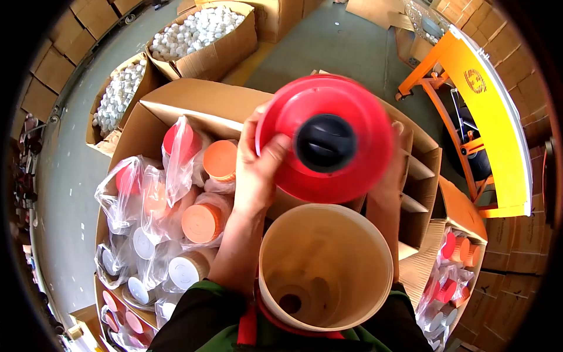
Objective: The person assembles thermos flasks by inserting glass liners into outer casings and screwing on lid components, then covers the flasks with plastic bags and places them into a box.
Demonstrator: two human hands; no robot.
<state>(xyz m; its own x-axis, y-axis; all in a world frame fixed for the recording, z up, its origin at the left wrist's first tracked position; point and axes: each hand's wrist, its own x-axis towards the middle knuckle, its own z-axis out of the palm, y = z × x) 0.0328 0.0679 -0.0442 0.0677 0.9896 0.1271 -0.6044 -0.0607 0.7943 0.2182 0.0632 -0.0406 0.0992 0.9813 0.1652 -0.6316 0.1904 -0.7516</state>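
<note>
Both hands hold up a round red lid (363, 146) with a black knob (325, 142) at its centre, tilted so its top faces me. My left hand (256, 167) is closed on its left edge, thumb on the top face and fingers behind. My right hand (392, 179) grips the right edge, mostly hidden behind the lid and blurred. Just below, close to my body, stands a tall open container (334, 252) with a pale inside. A dark round spot (290, 303) shows at its bottom. The lid is apart from its rim.
A cardboard box (193, 94) on the left holds several plastic-wrapped jars with orange (201, 223), red and white lids. A divided carton (419, 199) sits to the right. Boxes of white caps (196, 32) stand beyond. An orange-and-yellow frame (492, 111) stands at right.
</note>
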